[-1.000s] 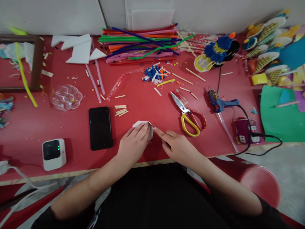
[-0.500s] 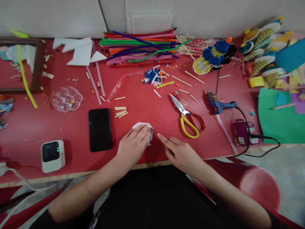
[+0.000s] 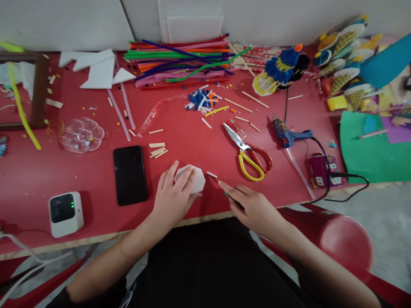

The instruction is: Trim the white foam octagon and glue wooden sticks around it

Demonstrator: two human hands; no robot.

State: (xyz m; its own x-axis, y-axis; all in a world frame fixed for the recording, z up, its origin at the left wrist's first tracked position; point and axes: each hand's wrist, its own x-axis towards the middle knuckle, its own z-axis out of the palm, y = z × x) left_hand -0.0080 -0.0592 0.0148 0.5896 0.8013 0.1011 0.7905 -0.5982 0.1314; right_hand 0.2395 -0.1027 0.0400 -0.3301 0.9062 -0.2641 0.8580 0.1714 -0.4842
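Observation:
My left hand [image 3: 171,192] lies over a white many-sided piece [image 3: 198,182], perhaps foam board, with its fingers stretched out and apart. The fingers cover the piece's left part. To the right, my right hand [image 3: 247,203] is closed around a slim craft knife [image 3: 212,177], whose thin blade points up and left. Most of the knife's handle is hidden in the palm; a bit of green shows by the fingers. A narrow white strip [image 3: 212,174] lies at the blade's tip, apart from the piece.
Scissors [image 3: 245,152] and a glue gun [image 3: 289,134] with its cord lie to the right. A phone [image 3: 130,175] and short sticks [image 3: 158,149] are left of my hands. Pipe cleaners [image 3: 183,60] are heaped at the back. The table's front edge runs close below my hands.
A narrow white strip now lies apart from the white piece. My left fingers have spread, baring more of the piece. The knife has moved slightly away to the right. The view has shifted a little.

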